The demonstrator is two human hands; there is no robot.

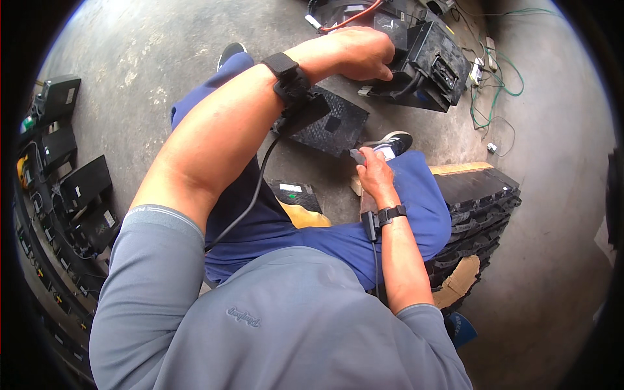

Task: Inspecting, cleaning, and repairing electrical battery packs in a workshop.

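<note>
1. Concrete floor (162,58) fills the view, grey, stained and bare in wide patches; the black box unit (429,65) sitting on it is our landmark.
2. Left hand (361,53) lies on the near left corner of the box unit, fingers curled down over its edge and gripping it.
3. A black wrist strap (289,78) rides on that forearm, with a cable hanging from it toward the lap.
4. Right hand (374,172) sits well nearer the person than the box unit, down by the knee, closed around a small grey tool (357,155) whose tip pokes out above the fist.
5. A flat black ribbed panel (335,123) lies on the floor between the box unit and that right hand.
6. Green wires (500,84) loop over the floor just to the right of the box unit, and an orange cable (351,18) runs behind it.
7. A stack of black trays (478,201) stands nearer than the box unit, beside the right knee.
8. Far left of the box unit, a row of black devices (71,182) lines the floor edge.
</note>
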